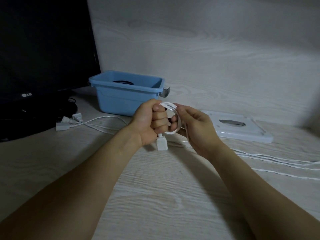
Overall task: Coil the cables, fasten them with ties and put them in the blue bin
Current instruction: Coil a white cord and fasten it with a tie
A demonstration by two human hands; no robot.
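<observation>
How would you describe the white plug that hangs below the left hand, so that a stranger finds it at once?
Start at the blue bin by the back wall and come toward the camera to the left hand, whose fingers grip a white cable coil. The white plug hangs just under that fist. Unlike the other white plugs lying by the monitor, it is off the table.

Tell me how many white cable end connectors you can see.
4: one connector hangs below the left hand; three connectors lie clustered on the table beside the monitor. Others may be hidden.
</observation>
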